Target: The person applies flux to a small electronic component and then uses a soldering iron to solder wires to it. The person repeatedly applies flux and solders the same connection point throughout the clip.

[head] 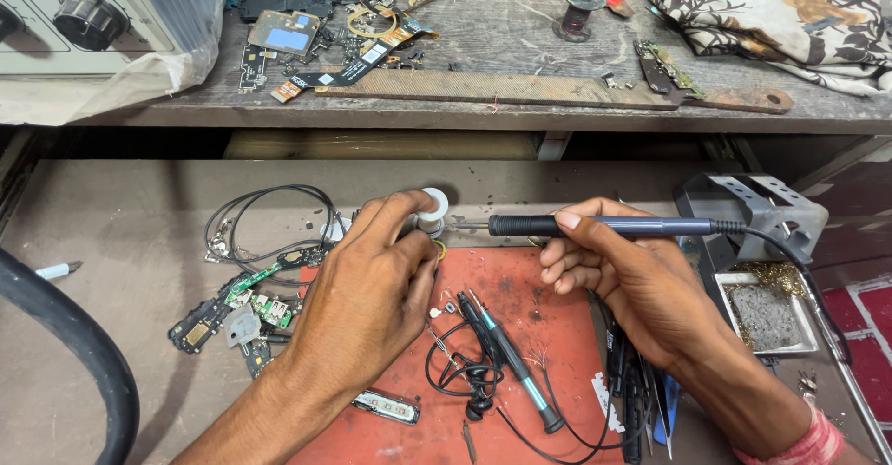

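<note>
Dark soldering iron [604, 226] lies level, tip beside white solder spool [432, 210].

A worn grey bench [111, 233] carries a red mat [548, 335] near the middle, circuit boards [251, 302] and black wires [269, 214] left, an iron stand [762, 214] right.

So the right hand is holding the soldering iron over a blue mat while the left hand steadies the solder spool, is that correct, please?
Not quite: the head view shows the mat is red, not blue. The rest holds: the right hand holds the soldering iron, and the left hand steadies the solder spool.
</note>
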